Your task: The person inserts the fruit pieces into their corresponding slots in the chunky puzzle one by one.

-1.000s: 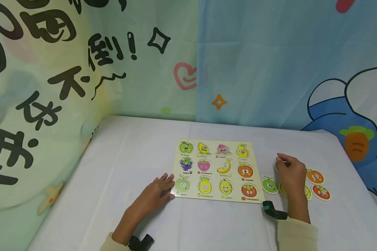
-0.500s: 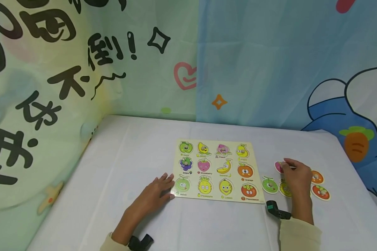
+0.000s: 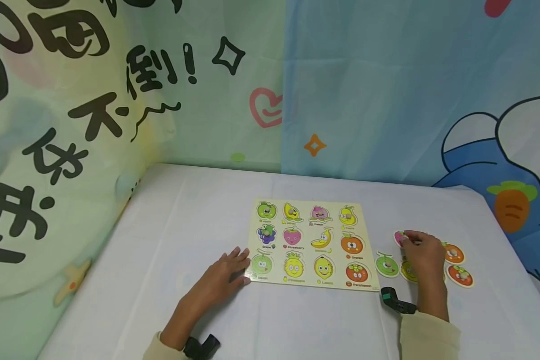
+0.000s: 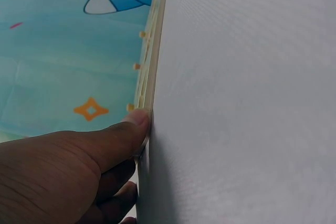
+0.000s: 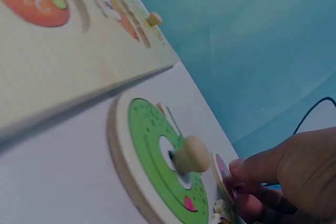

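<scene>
1. Flat wood board (image 3: 307, 251): your L hand (image 3: 222, 276), fingers spread, at edge.
2. Green disc (image 5: 151, 142), wood knob (image 5: 193, 154).
3. Pink pc. (image 5: 222, 170), R of board: your R hand (image 3: 426, 254) pinches it; less hidden vs. 1 s ago.

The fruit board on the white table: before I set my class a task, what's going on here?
A person's left hand touches the left edge of the fruit board, while the right hand pinches a pink piece off to the board's right. A green piece, an orange piece and a red piece lie loose on the table. I can't tell whether the pink piece is lifted.
</scene>
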{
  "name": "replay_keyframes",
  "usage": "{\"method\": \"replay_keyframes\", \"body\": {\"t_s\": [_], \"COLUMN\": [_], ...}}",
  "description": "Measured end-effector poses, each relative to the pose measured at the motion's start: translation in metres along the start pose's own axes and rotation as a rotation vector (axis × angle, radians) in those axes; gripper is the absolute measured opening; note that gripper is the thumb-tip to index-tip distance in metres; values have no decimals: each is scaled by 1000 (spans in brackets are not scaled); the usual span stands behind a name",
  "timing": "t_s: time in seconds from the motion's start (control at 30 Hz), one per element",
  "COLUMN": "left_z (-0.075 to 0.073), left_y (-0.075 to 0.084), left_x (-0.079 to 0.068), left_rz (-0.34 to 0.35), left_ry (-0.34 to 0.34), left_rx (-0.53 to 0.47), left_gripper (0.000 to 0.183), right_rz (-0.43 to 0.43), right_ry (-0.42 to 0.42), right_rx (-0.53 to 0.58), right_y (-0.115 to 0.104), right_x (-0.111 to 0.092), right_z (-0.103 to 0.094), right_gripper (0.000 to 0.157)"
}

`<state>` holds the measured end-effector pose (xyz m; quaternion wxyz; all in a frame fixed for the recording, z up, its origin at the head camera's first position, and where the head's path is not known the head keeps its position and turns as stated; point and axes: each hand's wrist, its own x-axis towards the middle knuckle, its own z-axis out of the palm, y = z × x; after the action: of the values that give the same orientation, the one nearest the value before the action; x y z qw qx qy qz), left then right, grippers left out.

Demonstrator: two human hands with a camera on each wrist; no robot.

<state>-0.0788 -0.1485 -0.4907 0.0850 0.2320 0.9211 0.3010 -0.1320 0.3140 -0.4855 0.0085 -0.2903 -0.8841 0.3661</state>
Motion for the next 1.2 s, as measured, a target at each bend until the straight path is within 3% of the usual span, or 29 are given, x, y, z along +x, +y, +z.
{"method": "replay_keyframes", "body": {"t_s": [0.47, 0.97, 1.2], "left_z": [-3, 2, 1], "left_y": [3, 0, 0], "left_x": [1, -1, 0], "left_rz": [13, 2, 5], "left_ry": [18, 13, 14], "left_rx": [-2, 0, 14], "left_gripper": [51, 51, 51], "right_rz": [-15, -126, -176], "right_ry": [22, 7, -59], "right_rx": [-44, 49, 146], "right_y": [-3, -11, -25], "right_x": [1, -3, -12], "right_z": [2, 21, 31], "right_gripper": [39, 48, 55]}}
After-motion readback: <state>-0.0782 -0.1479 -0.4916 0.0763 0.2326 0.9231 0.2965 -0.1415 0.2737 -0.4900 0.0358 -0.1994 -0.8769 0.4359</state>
